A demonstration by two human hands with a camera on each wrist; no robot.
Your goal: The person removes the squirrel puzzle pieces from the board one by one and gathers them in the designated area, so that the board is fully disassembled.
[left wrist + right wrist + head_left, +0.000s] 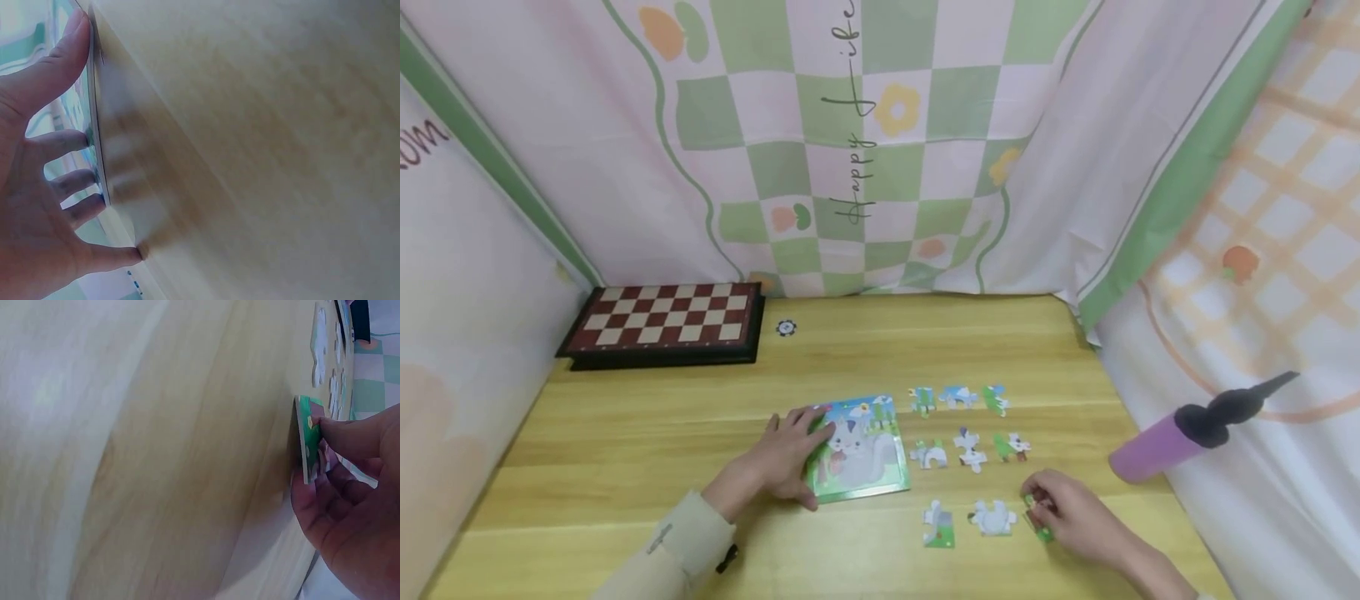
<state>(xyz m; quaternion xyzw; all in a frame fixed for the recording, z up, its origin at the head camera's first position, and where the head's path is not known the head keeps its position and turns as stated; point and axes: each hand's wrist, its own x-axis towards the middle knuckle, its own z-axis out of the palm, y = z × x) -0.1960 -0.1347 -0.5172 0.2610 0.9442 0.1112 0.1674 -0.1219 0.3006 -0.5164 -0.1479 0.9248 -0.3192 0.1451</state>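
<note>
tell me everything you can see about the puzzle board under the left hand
The puzzle board is a thin, flat square tray with a green border, seemingly cardboard. Its picture shows a pale grey cartoon cat against blue sky, with a yellow flower near the top. It lies flat on the wooden table, turned slightly askew, left of the loose puzzle pieces. The left hand rests on its left edge, fingers spread over the surface; the left wrist view shows the fingertips pressing on the board's thin edge.
</note>
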